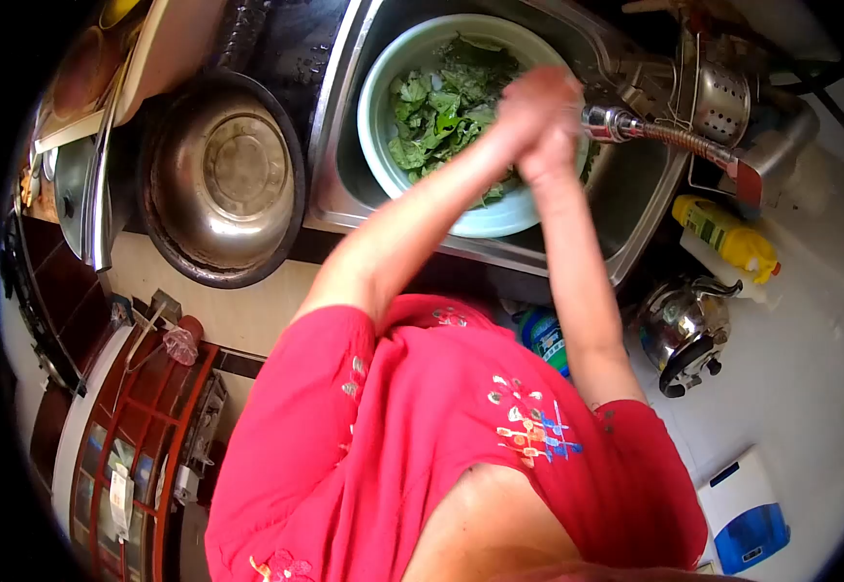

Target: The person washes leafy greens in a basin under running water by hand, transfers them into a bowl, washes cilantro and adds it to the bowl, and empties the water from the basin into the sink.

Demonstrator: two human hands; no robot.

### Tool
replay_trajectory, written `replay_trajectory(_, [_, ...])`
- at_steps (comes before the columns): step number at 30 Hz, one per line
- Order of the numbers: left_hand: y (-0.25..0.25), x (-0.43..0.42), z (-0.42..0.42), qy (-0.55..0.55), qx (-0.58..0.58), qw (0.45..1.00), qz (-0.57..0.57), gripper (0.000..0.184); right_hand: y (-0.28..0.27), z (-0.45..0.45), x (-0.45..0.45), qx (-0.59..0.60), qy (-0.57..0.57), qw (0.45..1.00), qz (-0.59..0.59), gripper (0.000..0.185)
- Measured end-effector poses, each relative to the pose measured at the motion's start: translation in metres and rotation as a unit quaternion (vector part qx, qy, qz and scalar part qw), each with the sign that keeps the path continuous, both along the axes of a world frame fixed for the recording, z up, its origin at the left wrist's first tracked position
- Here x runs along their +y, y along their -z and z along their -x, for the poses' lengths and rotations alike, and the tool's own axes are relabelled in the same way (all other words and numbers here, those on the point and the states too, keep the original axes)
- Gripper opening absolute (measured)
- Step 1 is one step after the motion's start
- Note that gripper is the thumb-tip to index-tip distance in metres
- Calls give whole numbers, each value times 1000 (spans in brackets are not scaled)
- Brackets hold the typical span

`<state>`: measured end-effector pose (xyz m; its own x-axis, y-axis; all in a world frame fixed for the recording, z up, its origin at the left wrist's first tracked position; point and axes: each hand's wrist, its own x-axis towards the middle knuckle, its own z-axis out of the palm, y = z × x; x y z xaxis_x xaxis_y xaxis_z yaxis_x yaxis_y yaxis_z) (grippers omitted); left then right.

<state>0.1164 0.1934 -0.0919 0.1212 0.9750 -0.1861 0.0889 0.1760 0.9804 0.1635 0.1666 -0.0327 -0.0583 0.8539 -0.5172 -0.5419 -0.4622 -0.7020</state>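
My left hand (536, 102) and my right hand (551, 150) are pressed together above the right side of a pale green basin (380, 145). Motion blurs both, so their fingers and anything between them cannot be made out. Green leafy vegetables (441, 121) lie in the basin, which stands in a stainless steel sink (339, 160). Just right of my hands is the metal head of a faucet (608, 124) on a flexible coppery neck. My hands and wrists cover part of the leaves and the basin's right rim.
A wide metal pan (238, 175) stands left of the sink. To the right are a yellow bottle (727, 238), a shiny kettle (682, 325) and a perforated metal utensil holder (722, 102). A red-framed cabinet (141, 446) is at the lower left.
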Motion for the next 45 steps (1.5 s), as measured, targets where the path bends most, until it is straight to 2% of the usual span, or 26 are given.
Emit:
replay_trajectory(1, [15, 4, 10, -17, -91, 994, 61, 53, -12, 17, -10, 30, -37, 998, 36, 77])
replay_trajectory(2, [0, 13, 28, -46, 72, 988, 126, 55, -10, 27, -17, -10, -70, 997, -28, 81])
replay_trajectory(3, [-7, 11, 41, 2, 202, 974, 97, 58, 9, 17, -22, 32, -91, 995, -2, 75])
replay_trajectory(4, [-10, -5, 56, 32, 268, 963, 19, 62, 28, 2, -24, -167, -147, 975, -28, 77])
replay_trajectory(5, [-11, -27, 72, 62, 329, 940, -58, 67, 46, -14, -24, -359, -197, 911, -49, 78])
replay_trajectory(6, [-8, -47, 89, 114, 365, 923, -29, 74, 59, -23, -27, -535, -239, 807, -68, 80])
replay_trajectory(9, [5, -81, 115, 244, 427, 867, 75, 102, 73, -16, -47, -706, -349, 616, -37, 88])
replay_trajectory(10, [6, -79, 112, 265, 434, 856, 92, 108, 85, -13, -46, -688, -351, 631, -72, 92])
replay_trajectory(13, [28, -56, 102, 309, 497, 809, 63, 107, 117, -11, -36, -722, -361, 577, -123, 94])
replay_trajectory(16, [63, -31, 111, 309, 580, 754, 2, 91, 146, -17, -16, -752, -366, 531, -133, 91])
replay_trajectory(20, [94, -15, 111, 279, 578, 767, 11, 76, 163, -20, 2, -781, -406, 469, -80, 74])
replay_trajectory(22, [114, -14, 106, 266, 592, 761, 13, 74, 179, -24, 5, -767, -419, 484, -55, 69])
replay_trajectory(24, [122, -15, 107, 236, 546, 804, 14, 74, 194, -27, 4, -780, -386, 486, -77, 53])
replay_trajectory(26, [114, -19, 102, 189, 509, 840, -4, 73, 194, -32, 12, -741, -375, 557, -20, 48])
replay_trajectory(27, [97, -12, 97, 145, 461, 874, 54, 65, 183, -28, 16, -717, -372, 589, 7, 46])
replay_trajectory(29, [105, -9, 95, 107, 351, 918, 147, 50, 183, -36, 11, -731, -293, 613, -63, 45])
replay_trajectory(30, [110, -15, 93, 64, 302, 942, 134, 45, 185, -40, 6, -728, -258, 628, -100, 44])
replay_trajectory(31, [113, -24, 92, 16, 256, 959, 119, 40, 205, -51, -4, -664, -176, 708, -163, 49])
replay_trajectory(33, [74, -31, 86, -41, 124, 980, 147, 39, 213, -67, -20, -749, -205, 589, -225, 53])
replay_trajectory(34, [53, -33, 85, -35, 127, 981, 144, 40, 171, -65, -20, -706, -230, 640, -199, 53])
replay_trajectory(35, [36, -34, 85, -26, 126, 982, 138, 40, 105, -38, -15, -615, -193, 763, -39, 57])
replay_trajectory(38, [22, -45, 93, 8, 124, 989, 82, 51, 79, -49, -20, -559, -205, 800, -73, 69])
replay_trajectory(40, [6, -54, 95, 57, 239, 967, 65, 58, 64, -41, -18, -521, -195, 820, -136, 76])
replay_trajectory(41, [-1, -58, 100, 82, 297, 950, 56, 63, 65, -34, -18, -564, -209, 781, -166, 78])
replay_trajectory(43, [-1, -60, 108, 110, 297, 948, 41, 68, 75, -20, -11, -650, -229, 690, -219, 81])
replay_trajectory(45, [-3, -71, 112, 124, 283, 951, 20, 67, 104, -7, -10, -736, -330, 558, -193, 84])
